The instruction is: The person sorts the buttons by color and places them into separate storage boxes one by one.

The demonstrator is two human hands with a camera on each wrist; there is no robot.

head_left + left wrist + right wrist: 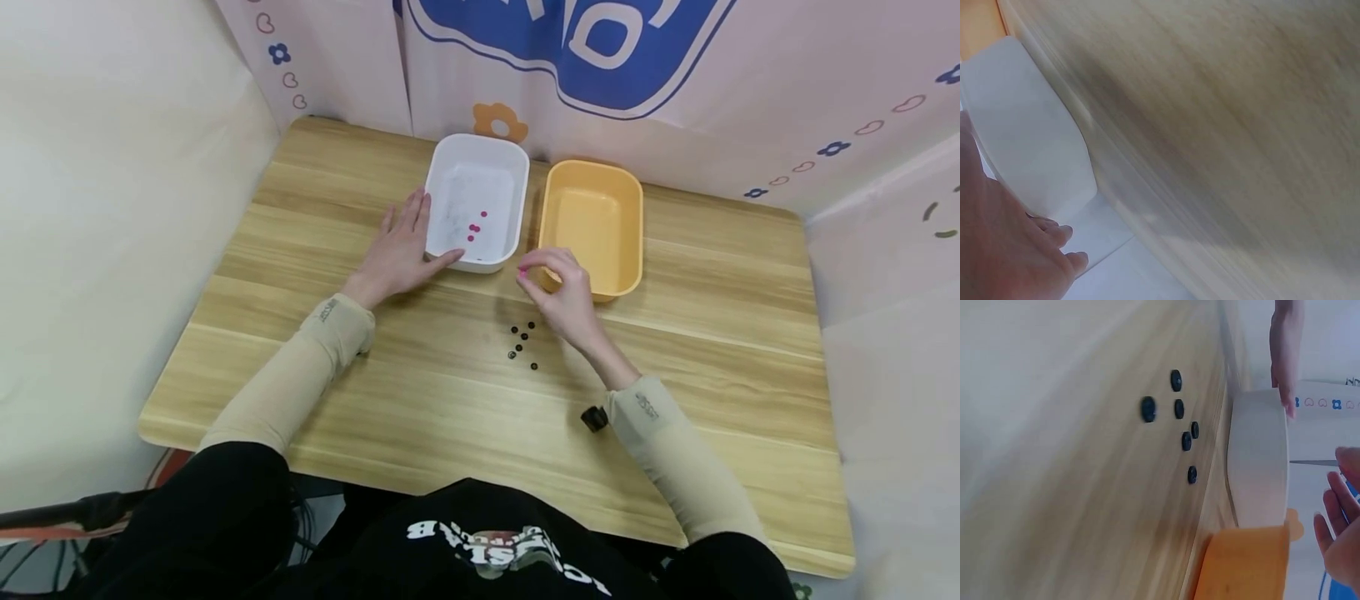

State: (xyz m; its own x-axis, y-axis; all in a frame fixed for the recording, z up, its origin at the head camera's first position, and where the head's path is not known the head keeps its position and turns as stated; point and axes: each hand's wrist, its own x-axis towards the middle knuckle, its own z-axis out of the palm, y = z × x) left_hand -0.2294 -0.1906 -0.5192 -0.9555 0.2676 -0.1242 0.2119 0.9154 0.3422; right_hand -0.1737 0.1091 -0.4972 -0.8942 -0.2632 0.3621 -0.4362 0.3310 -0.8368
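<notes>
My left hand rests at the near left corner of a white bin, its thumb along the front rim and its fingers straight along the left side. In the left wrist view, the fingers touch the rim. Several small pink-red buttons lie inside this bin. Between thumb and forefinger, my right hand pinches a pink button, mostly covered by the fingertips. It hovers in front of the yellow bin. Below it, several black buttons lie loosely grouped on the table.
The two bins stand side by side at the back of the wooden table, with a narrow gap between them. A printed curtain hangs behind. A small black device is at the right cuff.
</notes>
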